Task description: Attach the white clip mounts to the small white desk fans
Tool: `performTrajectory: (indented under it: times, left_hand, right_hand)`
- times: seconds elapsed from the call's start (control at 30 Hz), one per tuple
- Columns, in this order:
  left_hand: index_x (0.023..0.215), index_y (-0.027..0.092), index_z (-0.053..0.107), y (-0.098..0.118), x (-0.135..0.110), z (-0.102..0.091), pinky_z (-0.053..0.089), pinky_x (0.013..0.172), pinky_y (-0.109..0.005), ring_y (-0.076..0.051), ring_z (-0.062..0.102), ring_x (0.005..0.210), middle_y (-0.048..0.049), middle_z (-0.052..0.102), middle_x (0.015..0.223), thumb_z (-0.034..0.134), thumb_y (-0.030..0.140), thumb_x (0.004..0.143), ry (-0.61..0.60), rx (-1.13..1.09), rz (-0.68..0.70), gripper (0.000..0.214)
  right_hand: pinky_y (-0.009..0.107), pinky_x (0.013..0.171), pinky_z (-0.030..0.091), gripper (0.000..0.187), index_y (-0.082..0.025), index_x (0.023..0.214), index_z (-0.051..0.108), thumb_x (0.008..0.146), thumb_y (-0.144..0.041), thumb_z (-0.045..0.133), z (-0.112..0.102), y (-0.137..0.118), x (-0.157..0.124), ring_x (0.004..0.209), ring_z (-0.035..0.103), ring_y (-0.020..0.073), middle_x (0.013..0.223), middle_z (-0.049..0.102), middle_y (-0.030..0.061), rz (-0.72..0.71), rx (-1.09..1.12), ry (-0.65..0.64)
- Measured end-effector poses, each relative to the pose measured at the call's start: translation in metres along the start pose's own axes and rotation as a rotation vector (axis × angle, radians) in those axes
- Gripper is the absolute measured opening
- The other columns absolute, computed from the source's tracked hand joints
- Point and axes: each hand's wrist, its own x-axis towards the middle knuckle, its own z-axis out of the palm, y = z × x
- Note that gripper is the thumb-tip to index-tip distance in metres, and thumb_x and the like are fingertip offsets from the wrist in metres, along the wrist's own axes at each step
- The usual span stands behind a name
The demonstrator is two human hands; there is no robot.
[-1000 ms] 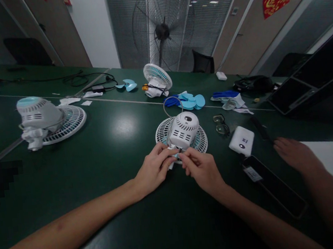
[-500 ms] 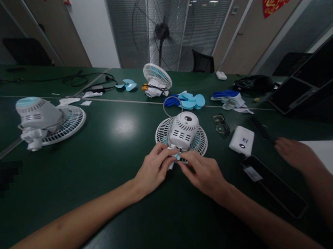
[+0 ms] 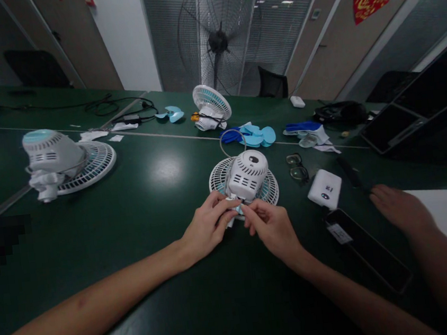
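A small white fan [image 3: 247,174] lies face down on the green table, its motor housing upward and its round grille against the tabletop. My left hand [image 3: 210,223] grips the white clamp part at the fan's near end between thumb and fingers. Between my fingertips shows a small light-blue piece [image 3: 238,208], probably a knob, though most of it is covered. My right hand [image 3: 272,226] pinches this light-blue piece from the right side, thumb and forefinger together and the other fingers curled.
Another fan [image 3: 52,156] lies at the left, and a third fan [image 3: 212,107] stands farther back. Light-blue blades [image 3: 258,136], glasses [image 3: 297,167], a white power bank [image 3: 325,189] and a black phone [image 3: 370,250] lie around. Another person's hand [image 3: 401,207] rests at the right.
My right hand has changed its hold: the fingers, more outstretched before, are now curled in with the wrist turned. The left hand and the fan stay nearly in place.
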Motion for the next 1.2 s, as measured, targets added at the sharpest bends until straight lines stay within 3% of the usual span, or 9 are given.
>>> performTrajectory:
  times: [0.1, 0.2, 0.37, 0.47, 0.6, 0.77, 0.9, 1.03, 1.2]
  left_hand:
    - [0.130, 0.023, 0.063, 0.000, 0.000, 0.000, 0.058, 0.090, -0.040, -0.020, 0.061, 0.102, -0.0074, 0.056, 0.113, 0.050, 0.021, 0.107, -0.007, 0.000, 0.002, 0.027]
    - [0.130, 0.023, 0.063, 0.000, 0.000, 0.000, 0.058, 0.090, -0.041, -0.020, 0.061, 0.104, -0.0078, 0.057, 0.115, 0.050, 0.021, 0.107, -0.002, -0.003, 0.011, 0.026]
    - [0.130, 0.023, 0.063, 0.000, 0.000, 0.000, 0.058, 0.091, -0.040, -0.020, 0.061, 0.103, -0.0072, 0.057, 0.113, 0.050, 0.021, 0.107, -0.007, -0.006, -0.008, 0.026]
    - [0.131, 0.024, 0.063, 0.000, -0.001, 0.000, 0.057, 0.093, -0.041, -0.020, 0.061, 0.104, -0.0076, 0.057, 0.114, 0.049, 0.022, 0.107, -0.005, -0.020, -0.004, 0.027]
    - [0.131, 0.023, 0.063, -0.001, -0.001, 0.000, 0.058, 0.092, -0.041, -0.020, 0.061, 0.103, -0.0075, 0.057, 0.113, 0.050, 0.023, 0.107, 0.007, -0.026, 0.003, 0.027]
    - [0.130, 0.023, 0.064, -0.001, 0.000, 0.001, 0.058, 0.090, -0.040, -0.020, 0.061, 0.102, -0.0074, 0.057, 0.112, 0.051, 0.024, 0.107, 0.009, -0.016, -0.001, 0.026]
    - [0.130, 0.023, 0.063, 0.001, 0.000, 0.000, 0.058, 0.090, -0.041, -0.020, 0.061, 0.102, -0.0074, 0.057, 0.111, 0.049, 0.023, 0.107, -0.006, 0.007, 0.006, 0.026]
    - [0.129, 0.023, 0.063, 0.000, -0.001, 0.000, 0.057, 0.091, -0.041, -0.021, 0.060, 0.103, -0.0079, 0.056, 0.114, 0.049, 0.023, 0.108, -0.008, -0.001, 0.016, 0.026]
    - [0.130, 0.023, 0.063, 0.000, -0.001, 0.000, 0.057, 0.090, -0.040, -0.020, 0.061, 0.103, -0.0076, 0.057, 0.114, 0.051, 0.022, 0.107, -0.005, -0.009, 0.000, 0.026]
  right_hand:
    - [0.019, 0.038, 0.027, 0.039, -0.020, 0.078, 0.061, 0.092, -0.055, 0.069, 0.001, -0.010, 0.002, 0.043, 0.041, 0.0063, 0.061, 0.055, -0.0051, 0.378, 0.470, -0.155]
    - [0.018, 0.036, 0.026, 0.039, -0.019, 0.088, 0.065, 0.087, -0.057, 0.074, 0.002, -0.014, 0.001, 0.043, 0.038, 0.0049, 0.066, 0.055, -0.0057, 0.490, 0.614, -0.187]
    - [0.027, 0.050, 0.050, 0.028, -0.022, 0.105, 0.071, 0.095, -0.048, 0.066, 0.001, -0.003, -0.005, 0.059, 0.062, 0.0143, 0.082, 0.071, 0.0038, -0.052, -0.080, 0.086]
    - [0.032, 0.067, 0.054, 0.022, -0.024, 0.115, 0.072, 0.098, -0.036, 0.063, -0.003, 0.006, -0.009, 0.074, 0.069, 0.0185, 0.094, 0.076, 0.0076, -0.391, -0.429, 0.086]
    - [0.033, 0.070, 0.054, 0.018, -0.023, 0.112, 0.073, 0.102, -0.031, 0.060, -0.007, 0.009, -0.009, 0.077, 0.071, 0.0195, 0.098, 0.077, 0.0077, -0.474, -0.522, 0.076]
    - [0.033, 0.066, 0.054, 0.016, -0.024, 0.098, 0.073, 0.100, -0.037, 0.063, 0.001, 0.006, -0.006, 0.068, 0.069, 0.0192, 0.084, 0.075, 0.0047, -0.332, -0.304, 0.136]
    - [0.024, 0.040, 0.041, 0.038, -0.022, 0.074, 0.063, 0.092, -0.055, 0.069, 0.009, -0.007, -0.001, 0.042, 0.052, 0.0118, 0.058, 0.059, -0.0023, 0.105, 0.166, 0.078]
    - [0.020, 0.033, 0.034, 0.042, -0.019, 0.077, 0.064, 0.080, -0.059, 0.078, 0.013, -0.016, 0.001, 0.040, 0.042, 0.0073, 0.058, 0.052, -0.0060, 0.423, 0.599, -0.027]
    - [0.026, 0.044, 0.049, 0.032, -0.021, 0.085, 0.066, 0.094, -0.052, 0.066, 0.014, -0.004, -0.006, 0.048, 0.056, 0.0129, 0.064, 0.061, -0.0009, 0.076, 0.133, 0.098]
